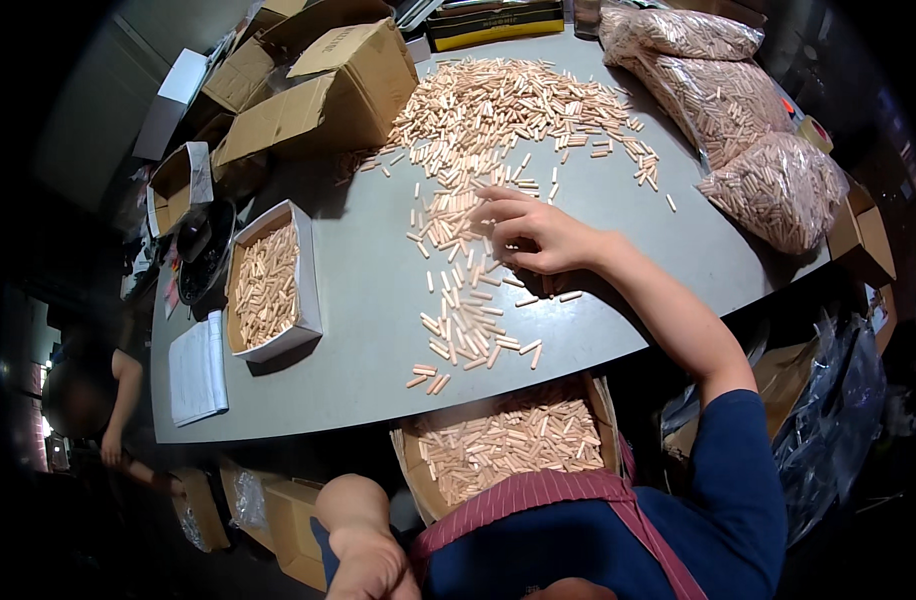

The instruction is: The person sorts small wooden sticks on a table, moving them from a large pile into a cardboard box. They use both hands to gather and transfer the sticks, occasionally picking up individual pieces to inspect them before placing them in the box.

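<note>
Short wooden dowel pins [508, 100] lie in a broad pile at the back of the grey table [368, 330], and a loose trail of them runs toward the front edge. Over the middle of that trail is my right hand [538, 232], palm down, its fingers apart and lightly bent, their tips among the dowels. No dowel is visibly gripped. At the bottom edge my left hand [373, 572] is close to my body; its fingers are hidden by the frame edge. Below the table's front edge, against my apron, sits a cardboard box [410, 470] with many dowels.
A white box [308, 280] of dowels stands at left beside a folded cloth [198, 370] and a black bowl [203, 250]. Opened cartons [368, 90] crowd the back left. Clear bags of dowels [778, 190] lie at the right. Another person's arm [123, 400] shows far left.
</note>
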A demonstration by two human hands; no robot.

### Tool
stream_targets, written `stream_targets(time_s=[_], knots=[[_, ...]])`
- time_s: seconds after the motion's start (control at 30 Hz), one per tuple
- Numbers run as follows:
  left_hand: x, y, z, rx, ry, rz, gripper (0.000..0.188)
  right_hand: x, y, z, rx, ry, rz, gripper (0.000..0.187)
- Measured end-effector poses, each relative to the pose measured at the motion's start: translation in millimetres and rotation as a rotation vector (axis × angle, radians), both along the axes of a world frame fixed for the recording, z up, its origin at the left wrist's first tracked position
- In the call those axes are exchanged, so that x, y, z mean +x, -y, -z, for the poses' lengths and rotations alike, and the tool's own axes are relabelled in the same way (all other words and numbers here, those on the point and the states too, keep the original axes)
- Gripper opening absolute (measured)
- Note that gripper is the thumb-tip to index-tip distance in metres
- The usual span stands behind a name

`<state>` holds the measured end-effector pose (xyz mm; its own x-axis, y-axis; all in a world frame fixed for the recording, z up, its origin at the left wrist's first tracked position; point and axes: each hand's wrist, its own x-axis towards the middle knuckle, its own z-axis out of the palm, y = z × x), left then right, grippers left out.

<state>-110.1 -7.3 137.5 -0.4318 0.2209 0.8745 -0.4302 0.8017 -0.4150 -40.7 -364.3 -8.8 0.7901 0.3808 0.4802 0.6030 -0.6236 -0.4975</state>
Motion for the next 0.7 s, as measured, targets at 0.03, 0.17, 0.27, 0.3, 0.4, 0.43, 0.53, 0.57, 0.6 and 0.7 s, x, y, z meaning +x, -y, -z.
stream_targets(time_s=[0.03,0.17,0.27,0.3,0.4,0.43,0.53,0.57,0.6,0.7], knots=[[0.4,-5.8,5.1,-0.011,-0.029,-0.063,0.013,-0.2,-1.9,-1.9,-0.004,0.003,0.008,0.009],[7.8,-2.4,2.7,0.178,-0.081,0.264,0.026,-2.5,-5.9,-1.6,0.002,-0.02,-0.017,0.009],[-0.7,-7.1,12.0,0.186,-0.142,0.212,0.036,-5.6,-11.3,-0.8,-0.009,-0.037,-0.019,0.009],[2.2,-27.8,32.7,0.267,-0.032,0.096,0.037,-6.4,-12.9,-3.5,-0.009,-0.017,-0.02,0.009],[21.1,-42.1,49.4,0.606,-0.003,-0.302,0.01,-7.6,-14.7,0.2,-0.021,0.005,0.035,0.008],[31.1,-8.2,36.2,0.671,-0.17,-0.42,0.007,-8.8,-13.0,2.3,-0.033,0.008,0.061,0.008],[58.0,48.2,26.4,0.922,-0.534,-0.87,0.005,-4.1,-15.1,-4.3,0.016,0.046,0.058,0.013],[70.9,65.4,45.0,0.972,-0.75,-0.948,0.009,-5.1,-14.7,-8.6,0.019,0.039,0.062,0.022],[85.6,81.2,59.7,0.99,-0.772,-1.087,0.015,-5.5,-13.4,-11.5,0.024,0.033,0.067,0.032],[114.2,108.1,90.6,1.161,-0.702,-1.219,0.014,-3.4,-0.8,-9.0,0.07,0.125,0.167,0.024]])
